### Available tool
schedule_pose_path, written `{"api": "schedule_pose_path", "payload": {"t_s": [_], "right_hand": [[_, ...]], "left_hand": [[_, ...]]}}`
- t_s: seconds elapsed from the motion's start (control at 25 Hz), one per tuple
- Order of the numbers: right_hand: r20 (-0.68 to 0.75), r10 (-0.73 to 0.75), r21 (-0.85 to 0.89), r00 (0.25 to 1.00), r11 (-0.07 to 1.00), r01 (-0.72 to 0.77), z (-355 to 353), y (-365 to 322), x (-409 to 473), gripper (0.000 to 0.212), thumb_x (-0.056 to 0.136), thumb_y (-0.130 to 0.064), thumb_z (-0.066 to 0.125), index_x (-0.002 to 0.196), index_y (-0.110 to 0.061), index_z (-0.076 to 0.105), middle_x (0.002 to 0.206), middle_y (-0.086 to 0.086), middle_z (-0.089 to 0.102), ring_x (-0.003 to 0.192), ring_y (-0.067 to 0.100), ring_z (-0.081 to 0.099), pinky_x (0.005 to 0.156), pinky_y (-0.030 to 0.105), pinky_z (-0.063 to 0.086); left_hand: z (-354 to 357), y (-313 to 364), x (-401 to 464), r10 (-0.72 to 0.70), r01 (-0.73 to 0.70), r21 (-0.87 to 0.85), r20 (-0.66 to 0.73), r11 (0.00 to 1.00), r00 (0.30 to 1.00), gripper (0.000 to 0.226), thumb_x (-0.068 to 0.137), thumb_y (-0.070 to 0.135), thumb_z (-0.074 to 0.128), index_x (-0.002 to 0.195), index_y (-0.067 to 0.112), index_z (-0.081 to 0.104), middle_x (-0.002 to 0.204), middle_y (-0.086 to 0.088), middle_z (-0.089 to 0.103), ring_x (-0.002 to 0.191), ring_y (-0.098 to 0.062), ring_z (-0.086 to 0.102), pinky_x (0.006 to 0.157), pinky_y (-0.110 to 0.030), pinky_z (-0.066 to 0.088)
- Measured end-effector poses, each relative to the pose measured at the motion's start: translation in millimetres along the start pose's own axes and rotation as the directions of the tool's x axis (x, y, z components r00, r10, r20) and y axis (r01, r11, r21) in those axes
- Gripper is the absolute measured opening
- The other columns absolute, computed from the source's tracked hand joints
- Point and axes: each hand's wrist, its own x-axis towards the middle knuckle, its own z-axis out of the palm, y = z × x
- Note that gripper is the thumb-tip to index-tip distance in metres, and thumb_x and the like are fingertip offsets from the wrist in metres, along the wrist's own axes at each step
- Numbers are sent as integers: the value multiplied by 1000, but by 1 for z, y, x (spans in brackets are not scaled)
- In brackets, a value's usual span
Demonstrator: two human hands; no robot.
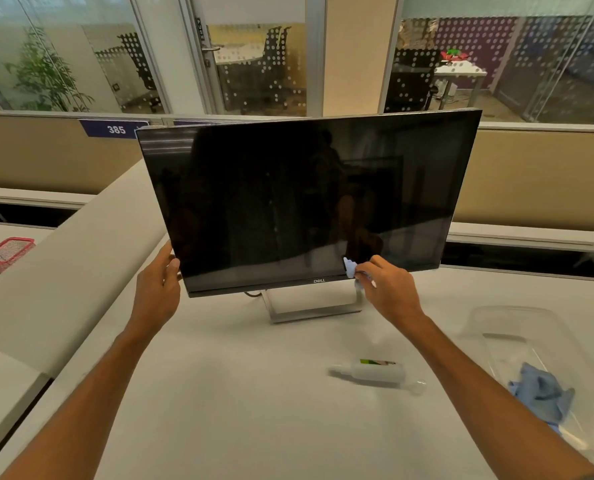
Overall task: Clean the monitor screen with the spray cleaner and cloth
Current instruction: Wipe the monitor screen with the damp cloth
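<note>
Monitor [309, 202]: black screen, dark and unlit, with a silver lower bezel, standing on an open-frame metal stand [314, 308] on the pale counter [236, 393]; the panel sits tilted, its right end higher than its left.

Left hand [158, 289]: closed around the lower left corner of the monitor, thumb on the front edge, fingers behind the panel.

Right hand [387, 285]: fingers pinched on a small light-blue cloth [350, 267], pressed against the screen at its lower edge, just right of the bezel logo.

Spray cleaner [375, 370]: small pale bottle with a green-and-white label, lying on its side on the counter in front of the stand, nozzle end toward the left, apart from both hands. A clear cap-like piece [418, 386] lies just beside its right end.

Clear plastic tray [496, 323]: on the counter at far right, holding a crumpled blue cloth [541, 393] of a deeper shade.

Red mesh basket [6, 252]: on the neighbouring desk at far left.

Partition [46, 157]: tan panel behind the counter, bearing a blue plate numbered 385 [113, 129].

Background: glass walls with dotted frosting, a potted plant [46, 74] and office chairs beyond.
</note>
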Motion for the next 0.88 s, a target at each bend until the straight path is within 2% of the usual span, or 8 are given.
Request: {"api": "schedule_pose_path", "payload": {"t_s": [0.24, 0.4, 0.52, 0.64, 0.76, 0.88], "right_hand": [[5, 92, -7, 996, 996, -92, -24, 52, -8, 13, 78, -6, 74, 91, -4, 70, 81, 12, 66, 62, 26, 61, 57, 22, 40], [-3, 210, -16, 978, 978, -210, -40, 83, -11, 15, 81, -5, 70, 96, -2, 70, 87, 15, 66, 71, 29, 61, 64, 27, 41], [-48, 298, 48, 953, 954, -296, -46, 85, -14, 18, 81, -8, 70, 97, 0, 69, 88, 18, 67, 75, 31, 63, 67, 27, 41], [-164, 152, 127, 975, 983, -132, -50, 45, -4, 20, 80, -9, 72, 97, -1, 69, 88, 14, 68, 73, 24, 65, 65, 20, 45], [-241, 12, 237, 971, 970, 47, -58, -16, 25, 22, 84, -10, 69, 104, -3, 68, 96, 10, 69, 83, 16, 64, 70, 11, 47], [-312, -115, 278, 943, 938, 206, -64, -78, 63, 19, 89, -12, 63, 107, -6, 68, 104, 6, 67, 85, 12, 63, 69, 15, 53]], "left_hand": [[-1, -2, 1, -8, 8, -6, -1, 1000, 1000, 45, 101, 20, 35, 146, 19, 32, 145, -11, 46, 130, -31, 48, 103, -51, 44], [-1, -5, 1, -3, 3, -4, -6, 1000, 1000, 45, 101, 20, 35, 146, 20, 32, 146, -10, 44, 131, -31, 47, 102, -52, 44], [-2, -4, 2, 0, 0, 12, 6, 1000, 1000, 45, 101, 20, 34, 146, 20, 32, 146, -9, 44, 131, -31, 47, 102, -51, 44], [-4, 1, 4, 17, -17, 20, 10, 1000, 1000, 44, 102, 18, 34, 145, 21, 35, 142, -9, 49, 127, -29, 50, 102, -50, 45], [-6, 10, 8, -1, 1, -21, 8, 1000, 1000, 41, 102, 19, 32, 143, 19, 40, 138, -8, 54, 126, -25, 52, 103, -46, 45], [-12, 18, 18, -8, 5, -87, -31, 996, 1000, 43, 102, 27, 31, 143, 22, 37, 141, -6, 50, 129, -24, 49, 104, -48, 44]]}}
